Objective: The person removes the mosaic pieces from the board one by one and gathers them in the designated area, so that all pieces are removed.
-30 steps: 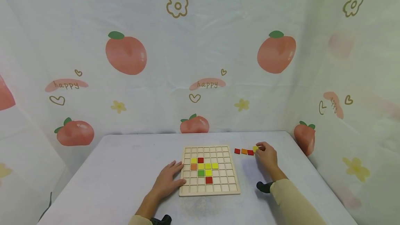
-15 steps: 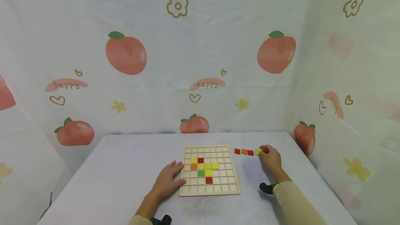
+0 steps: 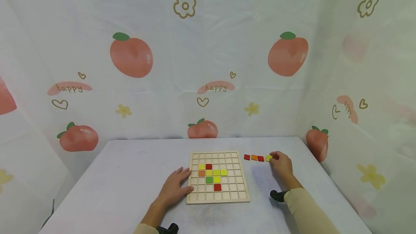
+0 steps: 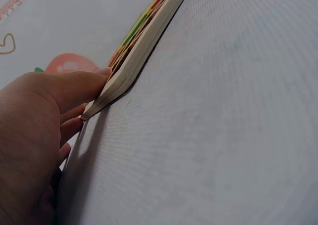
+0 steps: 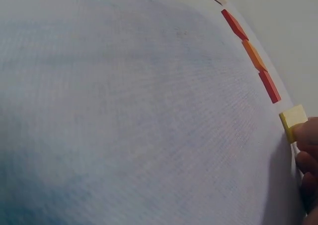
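Observation:
A square wooden grid board [image 3: 234,187] lies on the white table, with several yellow, red, orange and green tiles set in its cells. My left hand [image 3: 173,189] rests along the board's left side, fingers spread and thumb on the rim; in the left wrist view the thumb [image 4: 82,88] lies over the wooden edge. Right of the board, my right hand [image 3: 282,163] pinches a yellow tile [image 5: 293,116] at the right end of a short row. Beside that tile lie a red tile [image 3: 260,159], an orange tile [image 3: 254,157] and another red tile [image 3: 247,157].
The white table [image 3: 130,183] runs back to a hanging cloth [image 3: 169,64] printed with fruit and flowers. Dark straps sit at both wrists, the right one [image 3: 277,195] close above the tabletop.
My right hand has moved a little to the right with the yellow tile, widening the space from the red tile, and then stayed there. The left hand and the board have kept still.

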`<state>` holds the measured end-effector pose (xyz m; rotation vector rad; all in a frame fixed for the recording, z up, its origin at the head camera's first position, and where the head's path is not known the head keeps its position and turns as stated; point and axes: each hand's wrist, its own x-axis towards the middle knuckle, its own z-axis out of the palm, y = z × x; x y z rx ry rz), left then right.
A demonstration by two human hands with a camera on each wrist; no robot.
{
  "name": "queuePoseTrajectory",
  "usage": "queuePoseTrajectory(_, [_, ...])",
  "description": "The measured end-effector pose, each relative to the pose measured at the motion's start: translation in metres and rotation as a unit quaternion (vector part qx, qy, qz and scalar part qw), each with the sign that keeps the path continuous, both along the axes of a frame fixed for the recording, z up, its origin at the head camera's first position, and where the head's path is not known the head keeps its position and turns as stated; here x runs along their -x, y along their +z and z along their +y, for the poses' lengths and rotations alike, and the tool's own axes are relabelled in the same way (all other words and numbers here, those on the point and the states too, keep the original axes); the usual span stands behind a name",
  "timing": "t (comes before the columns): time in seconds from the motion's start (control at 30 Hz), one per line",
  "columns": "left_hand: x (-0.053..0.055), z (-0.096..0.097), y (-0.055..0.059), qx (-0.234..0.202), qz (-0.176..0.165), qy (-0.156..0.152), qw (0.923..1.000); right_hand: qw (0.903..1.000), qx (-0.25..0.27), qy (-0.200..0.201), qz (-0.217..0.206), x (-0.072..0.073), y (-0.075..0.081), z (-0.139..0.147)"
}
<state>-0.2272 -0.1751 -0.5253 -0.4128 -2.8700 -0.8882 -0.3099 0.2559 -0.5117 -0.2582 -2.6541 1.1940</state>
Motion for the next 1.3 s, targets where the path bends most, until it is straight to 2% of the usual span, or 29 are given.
queuePoseTrajectory(0.23, [0.000, 0.000, 0.000, 0.000, 0.001, 0.001, 1.0000, 0.9999, 0.000, -0.011, 0.011, 0.000, 0.000, -0.004])
queuePoseTrajectory(0.47, [0.001, 0.000, 0.001, 0.001, -0.005, 0.010, 0.9999, 0.9993, 0.029, -0.012, 0.019, -0.004, 0.003, -0.014])
queuePoseTrajectory(0.67, [0.001, 0.000, 0.002, -0.001, -0.005, 0.013, 0.9999, 0.9989, 0.044, -0.002, 0.018, -0.008, 0.007, -0.028])
queuePoseTrajectory(0.97, [0.001, 0.001, 0.001, 0.002, -0.005, 0.010, 0.9999, 0.9972, 0.059, 0.019, 0.042, -0.011, 0.012, -0.043])
queuePoseTrajectory(1.3, [0.001, 0.000, -0.002, 0.004, -0.001, 0.003, 1.0000, 0.9930, 0.106, 0.030, 0.044, -0.016, 0.012, -0.058])
